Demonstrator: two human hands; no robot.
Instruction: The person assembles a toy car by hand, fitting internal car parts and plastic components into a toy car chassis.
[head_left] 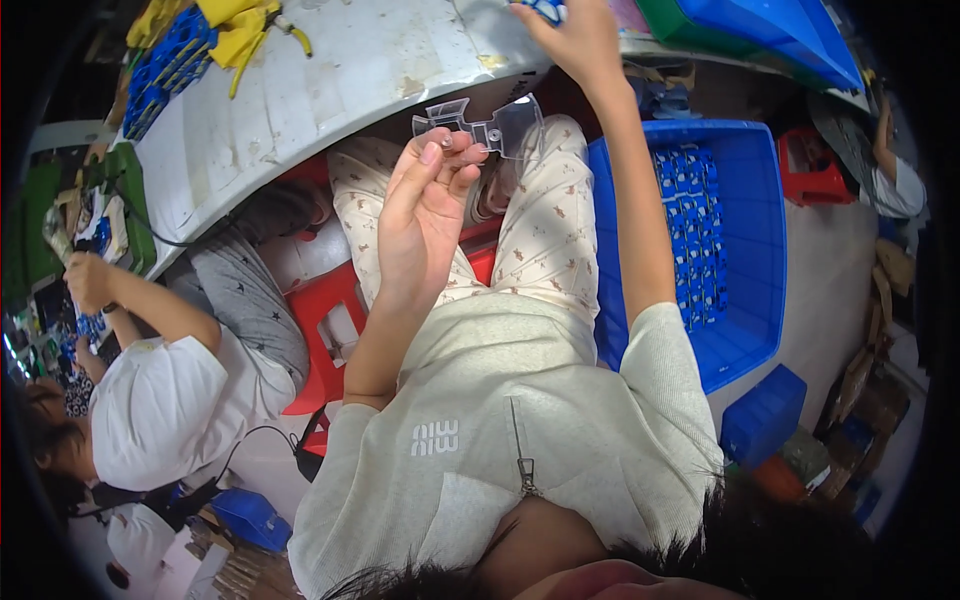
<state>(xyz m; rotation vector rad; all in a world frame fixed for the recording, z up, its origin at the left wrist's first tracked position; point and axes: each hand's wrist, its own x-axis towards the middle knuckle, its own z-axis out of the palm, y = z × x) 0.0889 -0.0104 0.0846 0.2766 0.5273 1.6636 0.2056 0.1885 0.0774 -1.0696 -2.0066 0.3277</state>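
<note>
My left hand [425, 200] is raised over my lap, thumb and fingers closed on a clear plastic piece [517, 128]. The piece is thin, with wide flat panels and a narrower middle. Part of it is hidden behind my fingers. Farther off to the right, my right hand [580, 40] reaches over the table edge. Its fingers are around a small blue-and-white part [546, 9], cut off by the top of the picture, so its kind cannot be made out.
A white worktable [340, 60] curves across the front, bearing blue parts [170, 65] and yellow cloth or gloves [235, 30]. At my right stands a blue bin [745, 250] with rows of blue parts [690, 240]. A blue-green bin [760, 35] sits far right. A co-worker [190, 400] sits left.
</note>
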